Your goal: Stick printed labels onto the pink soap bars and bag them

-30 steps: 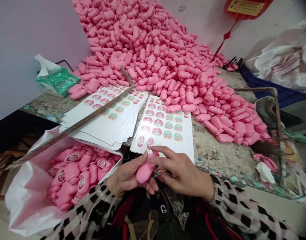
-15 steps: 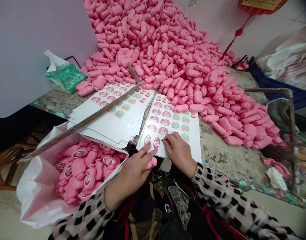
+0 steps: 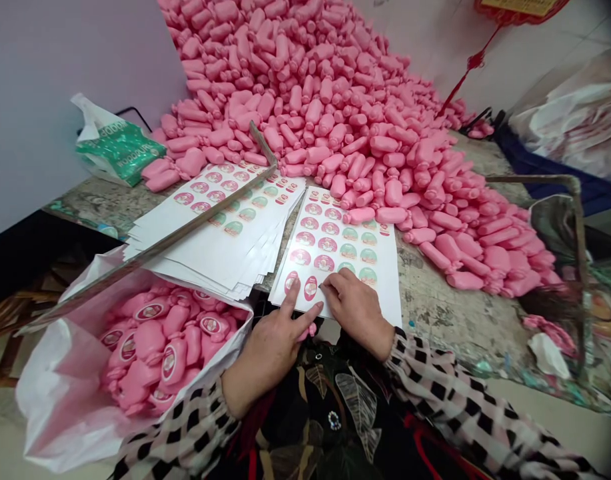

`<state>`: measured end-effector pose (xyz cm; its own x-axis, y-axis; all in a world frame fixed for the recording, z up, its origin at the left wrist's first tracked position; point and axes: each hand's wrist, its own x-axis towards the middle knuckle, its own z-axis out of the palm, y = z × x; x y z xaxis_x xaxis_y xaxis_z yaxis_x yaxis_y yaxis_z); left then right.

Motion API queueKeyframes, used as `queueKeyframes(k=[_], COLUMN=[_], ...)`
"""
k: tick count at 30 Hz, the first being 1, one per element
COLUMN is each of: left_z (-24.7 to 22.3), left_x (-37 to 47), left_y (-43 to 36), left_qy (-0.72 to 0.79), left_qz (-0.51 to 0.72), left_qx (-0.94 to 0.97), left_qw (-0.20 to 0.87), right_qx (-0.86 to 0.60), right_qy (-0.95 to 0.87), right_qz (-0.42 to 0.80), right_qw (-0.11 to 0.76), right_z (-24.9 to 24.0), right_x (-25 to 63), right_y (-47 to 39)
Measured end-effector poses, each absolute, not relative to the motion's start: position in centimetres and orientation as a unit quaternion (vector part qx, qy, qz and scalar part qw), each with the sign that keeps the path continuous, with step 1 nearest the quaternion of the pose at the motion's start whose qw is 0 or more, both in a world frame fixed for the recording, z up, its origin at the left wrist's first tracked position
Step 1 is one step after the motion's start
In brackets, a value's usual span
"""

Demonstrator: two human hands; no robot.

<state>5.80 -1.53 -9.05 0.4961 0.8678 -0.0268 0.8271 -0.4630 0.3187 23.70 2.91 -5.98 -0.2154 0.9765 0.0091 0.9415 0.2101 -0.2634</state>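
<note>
My left hand (image 3: 269,347) has a small pink bottle (image 3: 309,331) tucked under its palm, with only one end showing. Its index finger and thumb reach out onto the near edge of the sticker sheet (image 3: 382,293), either side of an oval pink label (image 3: 310,288). My right hand (image 3: 358,307) rests on the same sheet, fingertips pinched together just right of that label. Whatever is between those fingertips is hidden. Rows of pink and green round labels run up the sheet above both hands.
A large heap of pink bottles (image 3: 325,100) covers the back of the table. On the left, a metal bar (image 3: 185,230) crosses a stack of sheets (image 3: 210,267). Below stands a white sack (image 3: 50,380) of labelled bottles. A green tissue pack (image 3: 118,150) sits behind.
My left hand has shifted slightly right and down, its index finger straighter and less of the bottle showing. The right hand stays pinched near the oval label. The view has moved a little.
</note>
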Motion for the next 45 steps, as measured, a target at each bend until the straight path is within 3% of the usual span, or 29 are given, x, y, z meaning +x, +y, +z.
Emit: queueKeyframes(k=[8, 19, 28, 33, 39, 42, 45], left_z=[-10.0, -9.9, -9.4, -9.2, -7.7, -5.9, -4.4], left_x=[6.4, 6.5, 6.7, 6.5, 5.1, 5.3, 6.3], left_y=[-1.2, -1.2, -1.4, -1.4, -2.6, -2.5, -1.3], left_qy=[0.494, 0.499, 0.503, 0.499, 0.486, 0.504, 0.413], left_qz=[0.086, 0.093, 0.049, 0.07, 0.254, 0.376, 0.435], left_qx=[0.854, 0.85, 0.856, 0.852, 0.771, 0.564, 0.297], left_qw=[0.141, 0.139, 0.108, 0.14, 0.323, 0.535, 0.743], right_qx=[-0.653, -0.674, -0.63, -0.646, -0.631, -0.588, -0.552], right_qy=[-0.724, -0.705, -0.756, -0.722, -0.631, -0.579, -0.567], right_qz=[0.149, 0.189, 0.089, 0.108, 0.285, 0.408, 0.457], right_qw=[0.165, 0.116, 0.152, 0.221, 0.35, 0.391, 0.405], right_z=[-7.0, -5.7, -3.0, -1.6, -2.5, -2.8, -2.3], right_x=[22.8, 22.6, 22.5, 24.1, 26.1, 25.6, 24.5], right_y=[1.8, 3.6, 3.0, 3.6, 3.5, 2.4, 1.3])
